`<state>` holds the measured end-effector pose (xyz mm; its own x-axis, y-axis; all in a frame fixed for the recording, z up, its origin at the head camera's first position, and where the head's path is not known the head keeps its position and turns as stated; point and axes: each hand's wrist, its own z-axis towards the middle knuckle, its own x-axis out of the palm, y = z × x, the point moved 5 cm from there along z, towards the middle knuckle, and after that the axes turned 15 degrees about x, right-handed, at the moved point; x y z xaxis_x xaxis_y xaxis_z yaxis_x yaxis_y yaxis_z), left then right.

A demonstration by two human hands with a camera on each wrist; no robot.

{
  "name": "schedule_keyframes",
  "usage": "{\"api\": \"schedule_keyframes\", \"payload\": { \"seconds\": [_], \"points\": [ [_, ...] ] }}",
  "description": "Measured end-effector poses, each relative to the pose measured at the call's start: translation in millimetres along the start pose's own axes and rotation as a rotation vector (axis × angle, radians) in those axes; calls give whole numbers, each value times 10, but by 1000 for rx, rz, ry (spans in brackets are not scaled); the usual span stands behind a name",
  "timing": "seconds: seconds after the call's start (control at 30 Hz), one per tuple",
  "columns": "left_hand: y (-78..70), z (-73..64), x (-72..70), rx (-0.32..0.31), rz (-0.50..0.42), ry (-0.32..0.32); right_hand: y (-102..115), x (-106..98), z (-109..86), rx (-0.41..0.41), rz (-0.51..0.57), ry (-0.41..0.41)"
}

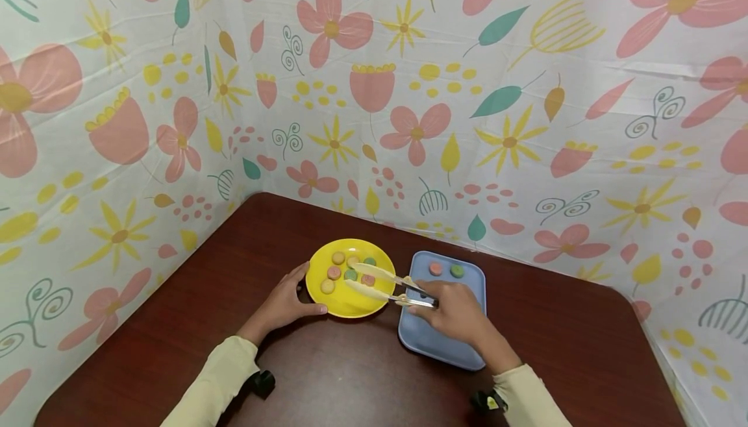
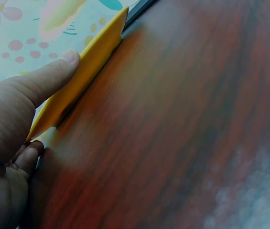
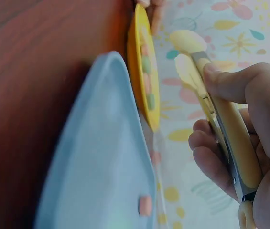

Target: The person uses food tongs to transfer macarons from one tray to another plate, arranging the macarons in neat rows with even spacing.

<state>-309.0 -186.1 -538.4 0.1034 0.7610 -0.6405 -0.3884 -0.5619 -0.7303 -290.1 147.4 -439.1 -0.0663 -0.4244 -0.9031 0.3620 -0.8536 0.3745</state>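
Observation:
My left hand [image 1: 284, 300] holds the left rim of a round yellow plate [image 1: 350, 311], its thumb at the near edge and its fingers at the far left. On the plate lie several small round macarons [image 1: 328, 286] in cream, pink and green. My right hand [image 1: 458, 310] grips a pair of tongs [image 1: 388, 296] with cream tips and metal arms. The spread tips hover over the plate's macarons, and in the right wrist view nothing sits between them. Beneath the right hand is a blue tray [image 1: 432, 339] with a pink macaron [image 1: 436, 269] and a green macaron [image 1: 457, 271] near its far edge.
Plate and tray stand side by side on a dark brown wooden table [image 1: 327, 375]. A flower-printed cloth [image 1: 409, 122] hangs along the table's back and left edges. Each wrist wears a small black device, such as the left one [image 1: 263, 383].

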Motion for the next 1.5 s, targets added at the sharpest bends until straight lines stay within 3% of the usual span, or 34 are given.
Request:
{"api": "schedule_keyframes", "payload": {
  "seconds": [0.2, 0.63, 1.07, 1.3, 1.5],
  "points": [
    [-8, 0, 7, 13, -13, -2, -262, -265, -81, 106, -9, 7],
    [-22, -14, -19, 26, -22, -10, -850, -548, -245, 179, -88, -117],
    [-29, -8, -2, 24, -19, -2, -1159, -505, -306, 259, -170, -104],
    [-15, -6, 6, 32, -18, -6, -1247, -395, -312, 336, -182, -51],
    [-17, -5, 6, 35, -16, -13, -1270, -343, -312, 339, -173, -71]
  ]
}}
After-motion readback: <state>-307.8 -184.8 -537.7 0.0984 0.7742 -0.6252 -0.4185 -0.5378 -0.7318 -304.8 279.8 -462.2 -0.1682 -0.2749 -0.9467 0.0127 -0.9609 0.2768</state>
